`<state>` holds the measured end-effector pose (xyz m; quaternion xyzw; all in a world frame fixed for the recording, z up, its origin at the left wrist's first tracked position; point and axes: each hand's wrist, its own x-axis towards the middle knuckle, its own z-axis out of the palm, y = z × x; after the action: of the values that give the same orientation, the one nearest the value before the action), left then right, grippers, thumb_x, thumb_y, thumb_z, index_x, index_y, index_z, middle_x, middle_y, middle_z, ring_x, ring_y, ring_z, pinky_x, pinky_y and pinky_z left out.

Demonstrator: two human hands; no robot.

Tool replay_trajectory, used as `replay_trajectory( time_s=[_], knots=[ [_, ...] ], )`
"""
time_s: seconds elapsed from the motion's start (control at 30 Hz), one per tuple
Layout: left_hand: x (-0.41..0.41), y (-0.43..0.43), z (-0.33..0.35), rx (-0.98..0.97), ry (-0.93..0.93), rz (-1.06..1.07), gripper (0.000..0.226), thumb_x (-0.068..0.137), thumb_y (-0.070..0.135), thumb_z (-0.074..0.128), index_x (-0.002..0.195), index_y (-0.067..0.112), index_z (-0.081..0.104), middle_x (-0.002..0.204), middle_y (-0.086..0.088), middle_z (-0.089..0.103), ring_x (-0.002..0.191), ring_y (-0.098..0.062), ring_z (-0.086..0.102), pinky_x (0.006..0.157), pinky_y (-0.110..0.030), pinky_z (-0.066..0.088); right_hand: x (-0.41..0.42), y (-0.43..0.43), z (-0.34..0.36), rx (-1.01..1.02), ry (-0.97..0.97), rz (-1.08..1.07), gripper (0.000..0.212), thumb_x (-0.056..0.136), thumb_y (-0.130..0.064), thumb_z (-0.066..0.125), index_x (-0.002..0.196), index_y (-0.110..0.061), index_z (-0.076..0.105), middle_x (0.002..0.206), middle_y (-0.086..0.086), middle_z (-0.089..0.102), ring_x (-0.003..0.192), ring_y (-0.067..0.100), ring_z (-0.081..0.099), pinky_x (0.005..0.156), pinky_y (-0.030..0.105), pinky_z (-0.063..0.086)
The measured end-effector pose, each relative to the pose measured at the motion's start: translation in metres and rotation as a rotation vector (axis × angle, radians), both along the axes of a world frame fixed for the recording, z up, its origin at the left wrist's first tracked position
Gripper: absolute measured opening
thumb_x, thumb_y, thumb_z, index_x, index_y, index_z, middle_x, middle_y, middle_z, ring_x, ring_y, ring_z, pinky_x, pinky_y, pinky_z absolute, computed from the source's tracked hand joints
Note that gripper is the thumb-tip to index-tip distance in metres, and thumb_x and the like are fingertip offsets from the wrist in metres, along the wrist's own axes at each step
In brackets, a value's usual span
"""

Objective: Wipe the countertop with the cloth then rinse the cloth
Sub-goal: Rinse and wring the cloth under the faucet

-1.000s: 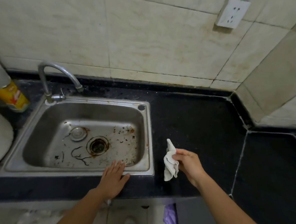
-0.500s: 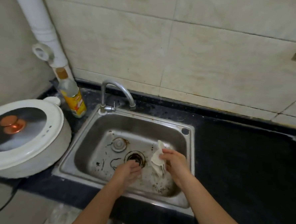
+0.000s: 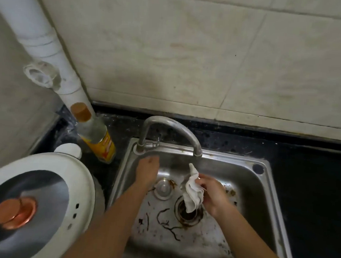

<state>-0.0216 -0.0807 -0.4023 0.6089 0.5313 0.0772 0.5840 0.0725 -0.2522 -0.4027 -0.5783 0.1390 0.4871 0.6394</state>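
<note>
Two hands in sink (image 3: 233, 157), right hand (image 3: 213, 195) gripping cloth (image 3: 192, 194) over drain (image 3: 190, 218), left hand (image 3: 147, 171) blurred, grip unclear

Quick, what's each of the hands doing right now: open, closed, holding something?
Left hand: near the base of the curved metal tap; open or closed cannot be told.
Right hand: closed, gripping the crumpled white cloth over the steel sink.

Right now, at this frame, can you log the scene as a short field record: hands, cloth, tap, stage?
Right hand: pinches the crumpled white cloth over the round drain of the stained steel sink
Left hand: near the curved metal faucet's base; fingers blurred
Water: none visible
Stage: rinse apparently not yet begun
Nearby: yellow-labelled bottle, left of sink
</note>
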Motion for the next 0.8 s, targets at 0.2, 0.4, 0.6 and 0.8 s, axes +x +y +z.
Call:
replay_trajectory(
  time_s=[0.2,0.4,0.6,0.8],
  knots=[
    [0.055,0.035,0.004,-0.452,-0.101,0.185,0.045,0.094,0.049,0.045,0.087,0.008,0.06,0.075,-0.006,0.057,0.067,-0.016,0.053,0.056,-0.022,0.041,0.011,0.02,-0.003,0.074,0.053,-0.056,0.049,0.071,-0.002,0.049,0.118,-0.002,0.063,0.09,0.015,0.062,0.086,0.029,0.058,0.081,0.038,0.048],
    [0.061,0.041,0.001,-0.56,-0.199,0.301,0.035,0.093,0.039,0.052,0.066,0.017,0.047,0.056,0.004,0.036,0.049,-0.008,0.03,0.05,-0.02,0.025,0.024,0.024,0.002,0.136,0.069,-0.038,0.043,0.083,0.002,0.034,0.116,0.002,0.061,0.109,0.022,0.06,0.093,0.036,0.058,0.078,0.038,0.052],
    [0.056,0.042,-0.004,-0.575,-0.22,0.26,0.04,0.094,0.037,0.05,0.06,0.021,0.038,0.052,0.006,0.03,0.048,-0.008,0.023,0.048,-0.021,0.019,0.029,0.029,0.013,0.141,0.091,0.008,0.036,0.085,0.003,0.031,0.095,0.0,0.066,0.089,0.018,0.067,0.074,0.029,0.066,0.065,0.031,0.057],
    [0.051,0.041,-0.013,-0.534,-0.198,0.181,0.039,0.096,0.035,0.046,0.06,0.022,0.037,0.052,0.006,0.028,0.048,-0.008,0.022,0.05,-0.023,0.018,0.033,0.032,0.012,0.068,0.065,0.038,0.037,0.087,0.002,0.033,0.103,-0.003,0.066,0.091,0.015,0.07,0.082,0.027,0.066,0.07,0.033,0.053]
  ],
)
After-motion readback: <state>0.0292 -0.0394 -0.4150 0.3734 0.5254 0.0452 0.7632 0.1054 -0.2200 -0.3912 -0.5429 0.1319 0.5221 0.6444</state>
